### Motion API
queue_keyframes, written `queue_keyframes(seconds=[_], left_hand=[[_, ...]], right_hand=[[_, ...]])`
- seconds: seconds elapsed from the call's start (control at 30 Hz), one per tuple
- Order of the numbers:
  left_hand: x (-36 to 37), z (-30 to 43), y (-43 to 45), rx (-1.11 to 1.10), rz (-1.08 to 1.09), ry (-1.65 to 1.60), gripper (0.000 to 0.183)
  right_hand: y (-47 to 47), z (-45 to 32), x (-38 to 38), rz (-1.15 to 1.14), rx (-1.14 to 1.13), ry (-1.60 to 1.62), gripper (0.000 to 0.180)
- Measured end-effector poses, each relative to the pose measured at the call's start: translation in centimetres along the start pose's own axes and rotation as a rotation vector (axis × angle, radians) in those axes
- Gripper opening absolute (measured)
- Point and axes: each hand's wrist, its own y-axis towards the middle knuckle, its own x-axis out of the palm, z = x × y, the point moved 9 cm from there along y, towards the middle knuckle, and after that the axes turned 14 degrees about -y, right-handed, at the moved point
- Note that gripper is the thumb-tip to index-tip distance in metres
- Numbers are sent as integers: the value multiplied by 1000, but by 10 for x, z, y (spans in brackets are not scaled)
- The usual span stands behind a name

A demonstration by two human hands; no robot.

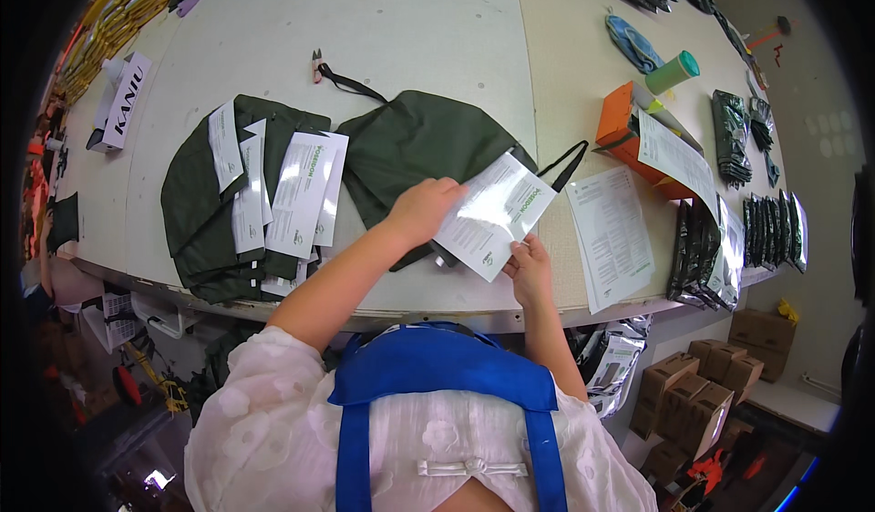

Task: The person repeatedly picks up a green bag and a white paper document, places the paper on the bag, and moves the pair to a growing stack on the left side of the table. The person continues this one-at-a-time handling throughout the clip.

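Note:
My right hand [530, 266] pinches the lower right edge of a glossy white printed sheet [495, 214]. My left hand [425, 212] is at the sheet's left edge, its fingers closed on it; the thumb is hidden. Beneath the sheet lies a dark green fabric bag [417, 139], spread flat, with black strap loops [566, 166] at its upper left and right. To the left, a pile of folded dark green fabric pieces [195, 190] carries several similar printed sheets [297, 194], some overlapping.
Thread snips [316, 66] lie beyond the bag. On the right are paper sheets [612, 235], an orange box [625, 125], a green-lidded cup [673, 73], a blue cloth [632, 43] and black plastic packets [694, 255]. Cardboard boxes [683, 402] stand below the table edge; a white box [122, 105] stands left.

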Motion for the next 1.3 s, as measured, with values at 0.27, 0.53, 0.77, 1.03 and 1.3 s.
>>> queue_keyframes(seconds=[0.27,0.53,0.77,1.03,1.3], left_hand=[[17,50,-10,130,38,-193,40],[-73,74,-22,213,287,50,38],[-279,74,-142,112,831,733,40],[-297,5,-213,-183,699,777,46],[-64,-37,-100,-173,247,149,41]], right_hand=[[-21,10,-2,87,-45,139,27],[-28,-21,66,-264,-43,46,27],[-12,-48,-183,940,-338,-925,59],[-56,9,-324,1157,379,-1131,98],[-74,4,-322,1176,519,-957,99]])
